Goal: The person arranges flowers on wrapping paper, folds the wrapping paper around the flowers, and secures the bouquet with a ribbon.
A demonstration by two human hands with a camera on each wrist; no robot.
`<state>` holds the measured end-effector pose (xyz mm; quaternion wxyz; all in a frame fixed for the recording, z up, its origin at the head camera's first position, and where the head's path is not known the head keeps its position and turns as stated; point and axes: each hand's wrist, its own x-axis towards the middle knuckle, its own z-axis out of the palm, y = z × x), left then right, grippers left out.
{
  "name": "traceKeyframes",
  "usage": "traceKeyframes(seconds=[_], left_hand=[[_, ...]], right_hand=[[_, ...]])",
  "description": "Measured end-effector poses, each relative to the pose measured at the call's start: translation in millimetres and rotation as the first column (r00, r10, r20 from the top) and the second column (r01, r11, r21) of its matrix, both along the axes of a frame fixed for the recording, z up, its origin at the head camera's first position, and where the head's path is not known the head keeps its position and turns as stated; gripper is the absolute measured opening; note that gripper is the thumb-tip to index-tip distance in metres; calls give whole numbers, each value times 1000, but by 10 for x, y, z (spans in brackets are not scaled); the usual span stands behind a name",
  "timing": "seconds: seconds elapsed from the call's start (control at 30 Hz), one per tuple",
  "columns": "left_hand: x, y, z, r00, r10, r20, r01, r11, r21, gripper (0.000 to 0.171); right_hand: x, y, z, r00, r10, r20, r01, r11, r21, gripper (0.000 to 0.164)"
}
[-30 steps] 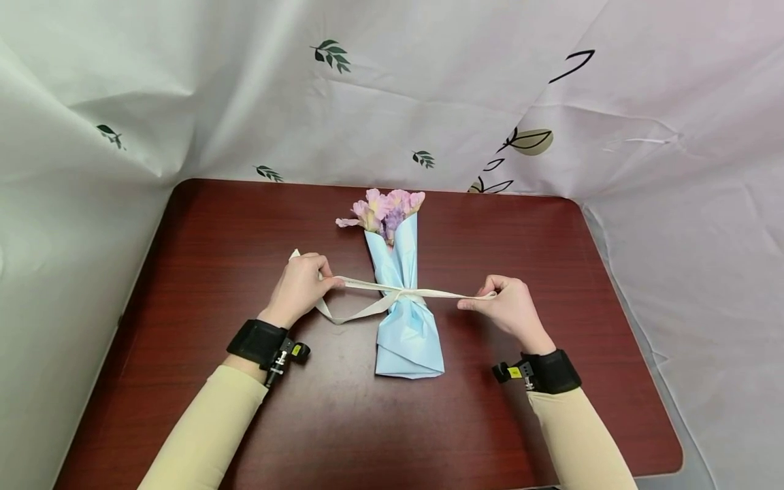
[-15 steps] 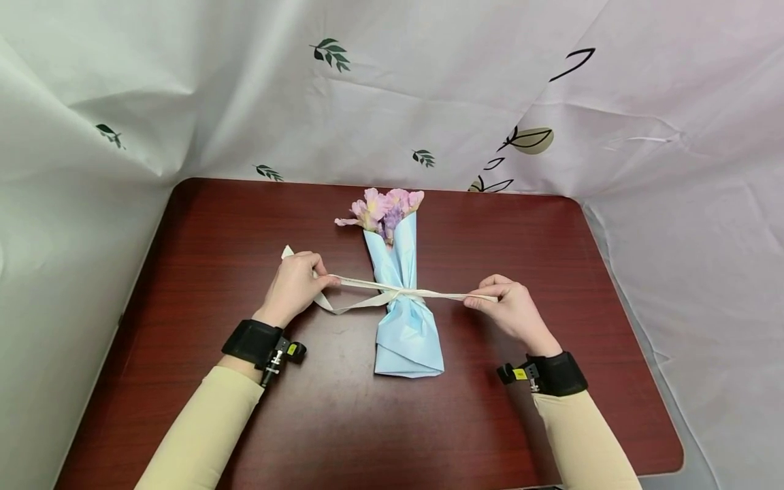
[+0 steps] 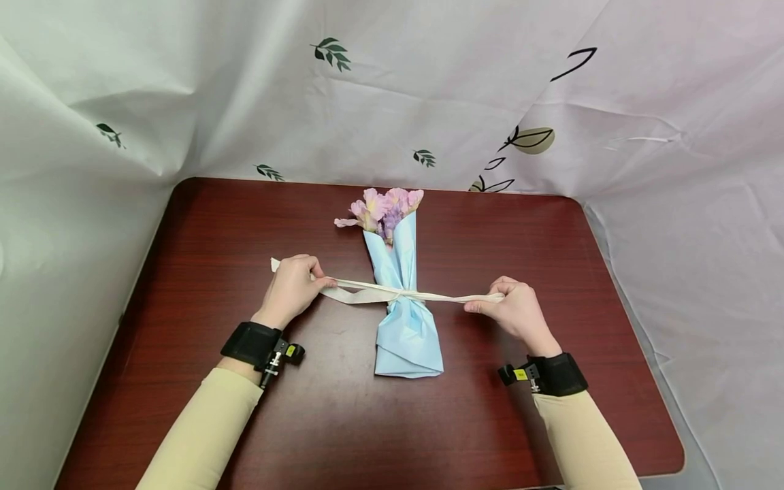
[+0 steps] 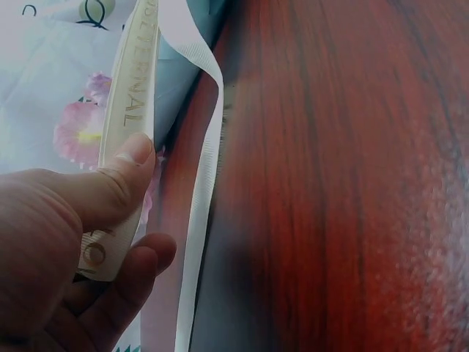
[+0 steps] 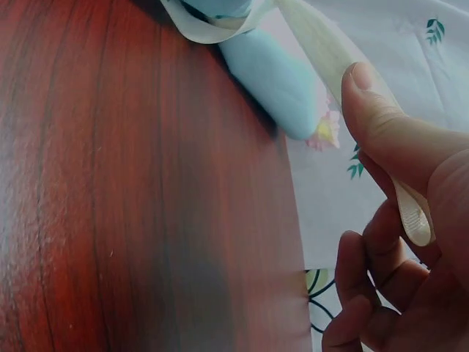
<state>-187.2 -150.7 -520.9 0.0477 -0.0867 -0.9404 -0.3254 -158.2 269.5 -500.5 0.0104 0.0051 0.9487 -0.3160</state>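
Note:
A bouquet of pink and purple flowers (image 3: 392,207) in light blue wrapping paper (image 3: 409,347) lies mid-table, blooms pointing away. A cream ribbon (image 3: 444,297) is knotted round its narrow waist and stretches out to both sides. On the left, my left hand (image 3: 290,289) pinches one side between thumb and fingers; gold lettering shows on the ribbon (image 4: 132,88) in the left wrist view. A loose tail (image 3: 358,296) sags beside that taut strand. My right hand (image 3: 513,306) pinches the other side, and a folded ribbon end (image 5: 416,224) sticks out below its thumb.
The dark red wooden table (image 3: 343,435) has rounded corners. White cloth (image 3: 380,116) printed with leaves hangs behind it and along both sides. Each wrist wears a black strap (image 3: 251,344) with a small camera.
My left hand has shifted slightly left and my right hand slightly right, both still pinching the ribbon. The sagging tail on the left has risen closer to the taut strand. The bouquet has barely moved.

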Motion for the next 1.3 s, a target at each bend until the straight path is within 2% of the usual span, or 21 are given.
traceKeyframes(seconds=[0.23,0.4,0.47,0.53,0.63,0.7,0.77,0.87,0.93,1.0,1.07,1.13,1.2,1.3], left_hand=[[4,12,8,1000,15,9,-15,1000,-13,33],[13,1,9,1000,10,0,-10,1000,-16,31],[16,-7,10,1000,7,-11,-7,1000,-7,26],[18,-14,15,1000,-3,-12,3,1000,4,15],[13,5,59,999,-32,-32,32,999,13,7],[9,38,126,997,-48,-62,50,998,33,9],[3,83,215,990,-49,-129,57,996,63,7],[-8,140,338,969,-23,-245,55,991,125,6],[-14,155,390,950,0,-312,51,987,155,7],[-13,145,409,939,20,-342,40,985,167,8],[-6,118,396,947,29,-321,21,988,153,6],[8,78,347,967,25,-255,2,994,106,5],[21,35,275,985,11,-172,-4,999,41,6],[38,-23,169,997,0,-83,-2,999,-32,9]], right_hand=[[-24,13,-5,1000,-28,7,28,1000,8,72],[-34,17,2,999,-41,5,41,999,-7,72],[-38,25,-6,1000,-26,14,27,998,-65,67],[-40,32,-16,999,12,35,-6,986,-166,60],[-42,28,-19,997,75,34,-60,945,-322,56],[-37,11,3,996,84,27,-66,911,-408,53],[-28,-17,52,999,48,16,-35,891,-452,48],[11,-72,199,1000,-26,9,27,883,-469,30],[53,-109,306,998,-63,-18,48,887,-459,28],[99,-144,399,994,-76,-74,35,895,-444,28],[137,-167,442,990,-65,-122,4,897,-442,24],[153,-174,420,990,-32,-138,-32,899,-437,21],[147,-165,342,993,12,-117,-60,906,-418,19],[121,-141,201,997,47,-67,-69,927,-369,20]])
